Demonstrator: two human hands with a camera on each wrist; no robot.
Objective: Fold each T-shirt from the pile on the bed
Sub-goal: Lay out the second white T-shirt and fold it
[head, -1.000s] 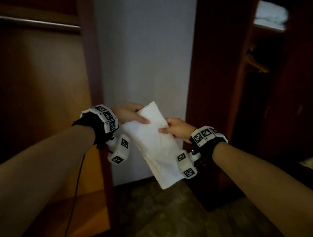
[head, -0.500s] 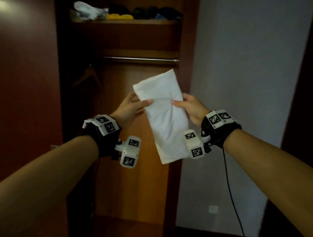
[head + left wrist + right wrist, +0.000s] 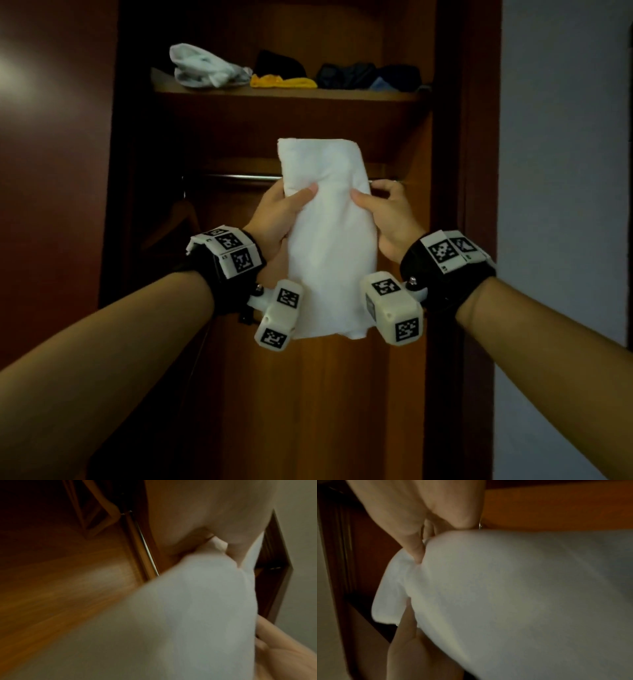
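Pinching the folded white T-shirt (image 3: 329,240) by its 2 long edges, left hand (image 3: 274,219) and right hand (image 3: 390,219) hold it upright before the wardrobe shelf (image 3: 291,93), probably so the folds stay flat for stowing.

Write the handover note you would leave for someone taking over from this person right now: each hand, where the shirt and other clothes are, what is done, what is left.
Left hand: grips the left edge of the folded white T-shirt, thumb on front.
Right hand: grips its right edge the same way.
The shirt is held upright in the air before the open wardrobe, below the shelf, level with the hanging rail.
The shelf already holds a white bundle, something yellow and dark clothes.
Done: this shirt looks folded.
Left: probably to set it on the shelf. The bed and pile are out of view.
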